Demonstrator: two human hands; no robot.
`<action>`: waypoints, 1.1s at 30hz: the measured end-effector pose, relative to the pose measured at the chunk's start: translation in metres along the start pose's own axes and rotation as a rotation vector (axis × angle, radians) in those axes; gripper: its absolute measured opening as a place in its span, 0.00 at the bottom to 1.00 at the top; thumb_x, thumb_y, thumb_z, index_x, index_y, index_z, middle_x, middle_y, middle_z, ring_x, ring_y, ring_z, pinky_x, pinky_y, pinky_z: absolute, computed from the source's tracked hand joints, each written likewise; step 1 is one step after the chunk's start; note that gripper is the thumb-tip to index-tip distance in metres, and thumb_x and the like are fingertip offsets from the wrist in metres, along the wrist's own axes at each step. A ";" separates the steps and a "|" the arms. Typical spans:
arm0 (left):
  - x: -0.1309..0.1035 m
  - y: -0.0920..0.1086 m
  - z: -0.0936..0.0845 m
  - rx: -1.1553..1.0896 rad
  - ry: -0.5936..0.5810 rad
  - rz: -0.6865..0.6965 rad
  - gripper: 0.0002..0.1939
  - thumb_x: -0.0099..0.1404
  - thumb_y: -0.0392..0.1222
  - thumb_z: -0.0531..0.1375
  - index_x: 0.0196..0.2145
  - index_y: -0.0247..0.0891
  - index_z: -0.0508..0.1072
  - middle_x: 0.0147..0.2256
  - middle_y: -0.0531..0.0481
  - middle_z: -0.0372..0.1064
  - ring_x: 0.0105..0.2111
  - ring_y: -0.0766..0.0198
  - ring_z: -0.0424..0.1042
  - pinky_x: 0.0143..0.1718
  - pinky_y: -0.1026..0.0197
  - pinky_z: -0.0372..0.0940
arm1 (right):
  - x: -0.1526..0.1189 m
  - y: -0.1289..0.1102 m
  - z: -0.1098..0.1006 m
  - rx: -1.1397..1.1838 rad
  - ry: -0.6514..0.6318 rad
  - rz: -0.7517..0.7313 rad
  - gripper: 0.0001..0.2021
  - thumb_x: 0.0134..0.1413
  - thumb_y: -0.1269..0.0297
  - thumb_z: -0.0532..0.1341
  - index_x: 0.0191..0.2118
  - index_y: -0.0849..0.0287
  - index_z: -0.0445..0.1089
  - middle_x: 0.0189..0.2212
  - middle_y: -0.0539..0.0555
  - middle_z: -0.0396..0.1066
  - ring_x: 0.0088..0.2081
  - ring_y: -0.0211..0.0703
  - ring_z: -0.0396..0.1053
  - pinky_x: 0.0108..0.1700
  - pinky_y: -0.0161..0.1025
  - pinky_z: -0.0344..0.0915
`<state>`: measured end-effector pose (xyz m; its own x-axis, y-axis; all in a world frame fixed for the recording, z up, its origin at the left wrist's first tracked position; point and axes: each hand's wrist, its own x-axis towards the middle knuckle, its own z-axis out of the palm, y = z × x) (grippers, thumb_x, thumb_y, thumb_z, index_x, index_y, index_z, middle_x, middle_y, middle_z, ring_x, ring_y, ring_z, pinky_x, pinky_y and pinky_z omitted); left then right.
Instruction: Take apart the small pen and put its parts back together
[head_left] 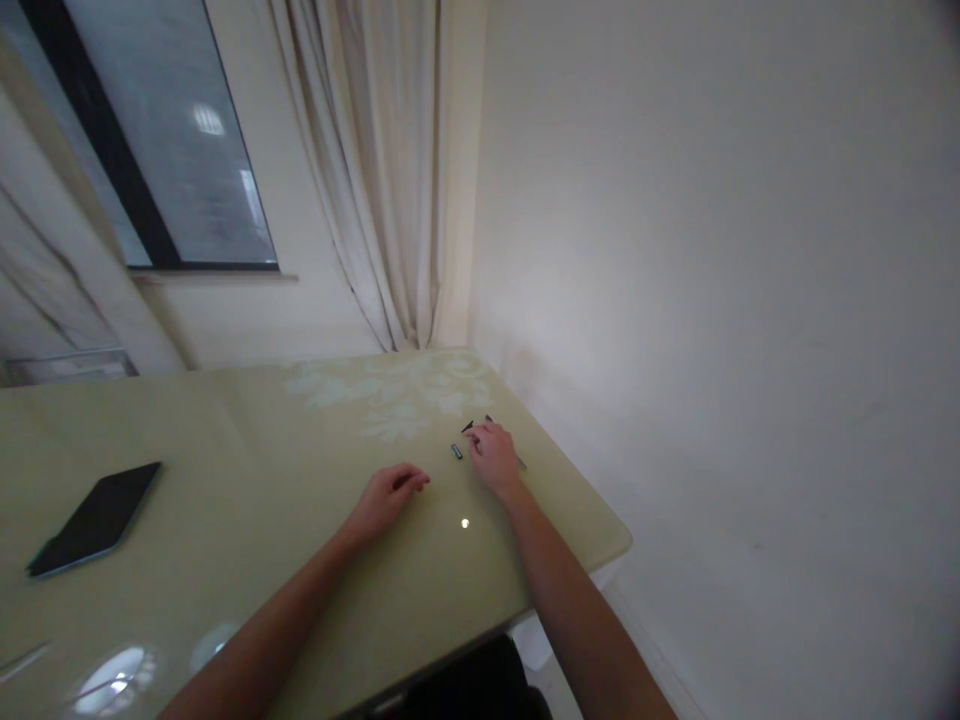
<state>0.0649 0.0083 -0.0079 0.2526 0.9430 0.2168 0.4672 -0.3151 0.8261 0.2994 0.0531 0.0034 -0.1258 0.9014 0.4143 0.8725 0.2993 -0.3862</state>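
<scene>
1. The right hand [495, 458] rests on the worktop [247, 480], a little right of the middle of the frame. Its fingers are bent over a few small dark parts [471, 427] that stick out at the fingertips. I cannot tell if the fingers grip these parts or only touch them.

2. A small bluish cylinder [457, 451] lies flat on the worktop just left of the right hand. It is apart from the fingers; no hand holds it.

3. The left hand [386, 497] lies in the middle of the frame, lower than the right one. Its fingers are loosely curled and hold nothing, as far as I can see.

4. A dark tablet [97, 520] lies flat at the left side of the frame, well apart from both hands.

5. My judgement: the work with the small pieces seems to be at an early stage. The pieces lie separately and nothing looks joined. Only the right hand is busy with them.
</scene>
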 end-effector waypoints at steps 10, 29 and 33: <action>-0.041 -0.006 -0.049 -0.232 0.256 -0.093 0.27 0.59 0.65 0.60 0.35 0.37 0.81 0.26 0.47 0.74 0.24 0.62 0.67 0.27 0.61 0.63 | 0.030 0.004 -0.011 -0.234 -0.344 -0.236 0.24 0.50 0.65 0.67 0.56 0.51 0.74 0.54 0.58 0.70 0.56 0.55 0.61 0.56 0.49 0.53; -0.033 -0.046 -0.070 0.131 0.335 -0.102 0.31 0.53 0.58 0.65 0.51 0.37 0.78 0.42 0.42 0.78 0.34 0.54 0.73 0.41 0.52 0.70 | 0.026 -0.097 0.037 -0.015 -0.298 -0.523 0.19 0.43 0.55 0.74 0.42 0.55 0.76 0.43 0.56 0.74 0.48 0.53 0.68 0.51 0.48 0.60; -0.036 -0.051 -0.076 0.085 0.279 -0.060 0.28 0.53 0.54 0.65 0.50 0.39 0.79 0.46 0.41 0.78 0.38 0.53 0.74 0.45 0.50 0.70 | 0.011 -0.126 0.058 0.095 -0.261 -0.552 0.19 0.47 0.54 0.72 0.44 0.55 0.75 0.41 0.54 0.74 0.46 0.51 0.69 0.50 0.46 0.61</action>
<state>-0.0328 -0.0011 -0.0182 -0.0147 0.9497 0.3128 0.5466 -0.2543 0.7978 0.1608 0.0436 0.0083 -0.6690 0.6484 0.3633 0.6011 0.7595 -0.2486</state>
